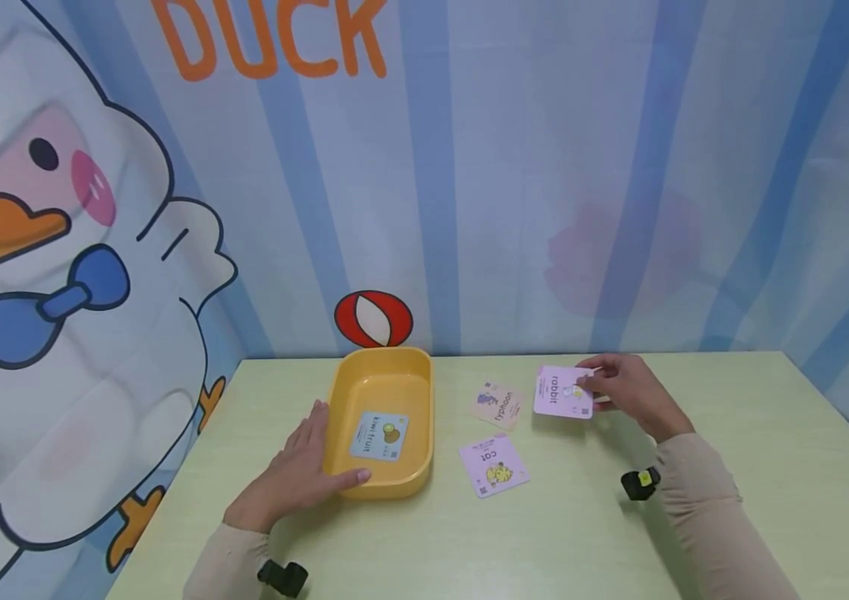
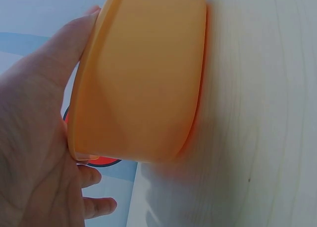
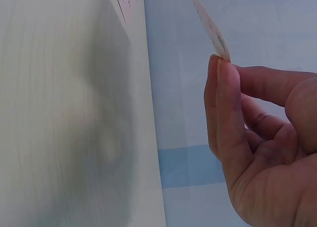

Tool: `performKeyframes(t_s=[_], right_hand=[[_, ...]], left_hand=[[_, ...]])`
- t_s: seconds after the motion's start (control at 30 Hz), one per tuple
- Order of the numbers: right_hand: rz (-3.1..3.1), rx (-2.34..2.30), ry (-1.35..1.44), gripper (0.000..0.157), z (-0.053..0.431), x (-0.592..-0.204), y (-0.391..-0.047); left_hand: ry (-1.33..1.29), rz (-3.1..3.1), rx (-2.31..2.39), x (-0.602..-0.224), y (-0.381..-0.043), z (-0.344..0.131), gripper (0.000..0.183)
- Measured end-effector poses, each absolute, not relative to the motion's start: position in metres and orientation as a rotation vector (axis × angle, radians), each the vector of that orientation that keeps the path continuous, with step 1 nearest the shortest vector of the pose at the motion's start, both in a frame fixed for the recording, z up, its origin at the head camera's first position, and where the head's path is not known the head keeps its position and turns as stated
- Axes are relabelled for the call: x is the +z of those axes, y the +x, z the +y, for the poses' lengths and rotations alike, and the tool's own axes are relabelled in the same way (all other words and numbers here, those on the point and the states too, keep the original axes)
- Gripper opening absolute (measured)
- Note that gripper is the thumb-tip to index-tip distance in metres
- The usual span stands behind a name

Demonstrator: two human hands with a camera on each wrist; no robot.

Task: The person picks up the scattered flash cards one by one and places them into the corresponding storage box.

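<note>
My right hand [image 1: 637,392] pinches a purple rabbit card [image 1: 555,393] between thumb and fingertips. In the right wrist view this card [image 3: 212,26] appears nearly edge-on, off the tabletop, in the fingers of the right hand [image 3: 257,138]. The left hand [image 1: 297,471] rests against the near left corner of a yellow plastic tray [image 1: 427,433], its fingers straight along the side and its thumb across the near rim. Inside the tray lies a blue kiwi fruit card [image 1: 379,436]. On the table, a purple cat card [image 1: 494,465] and a pink typhoon card [image 1: 497,404] lie right of the tray.
The pale wooden table [image 1: 544,542] ends at a blue striped curtain [image 1: 499,167] printed with a duck and a ball. A small black device [image 1: 283,577] sits at the left wrist, another black device [image 1: 640,483] at the right.
</note>
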State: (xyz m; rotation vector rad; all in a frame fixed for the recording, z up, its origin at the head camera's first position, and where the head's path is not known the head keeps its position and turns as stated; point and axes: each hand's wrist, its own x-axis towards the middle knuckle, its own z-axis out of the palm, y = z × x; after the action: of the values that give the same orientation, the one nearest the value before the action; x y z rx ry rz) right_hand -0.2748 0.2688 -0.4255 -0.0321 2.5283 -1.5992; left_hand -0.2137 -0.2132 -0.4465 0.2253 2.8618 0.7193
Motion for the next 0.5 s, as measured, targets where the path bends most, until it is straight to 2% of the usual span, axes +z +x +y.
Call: performKeyframes(t_s=[0.5], right_hand=[[2.553, -1.611, 0.009, 0.044, 0.2631, -0.4218, -0.2755]], left_hand=[[0.231, 2.873, 0.713, -0.4478, -0.2147, -0.2132, 0.131]])
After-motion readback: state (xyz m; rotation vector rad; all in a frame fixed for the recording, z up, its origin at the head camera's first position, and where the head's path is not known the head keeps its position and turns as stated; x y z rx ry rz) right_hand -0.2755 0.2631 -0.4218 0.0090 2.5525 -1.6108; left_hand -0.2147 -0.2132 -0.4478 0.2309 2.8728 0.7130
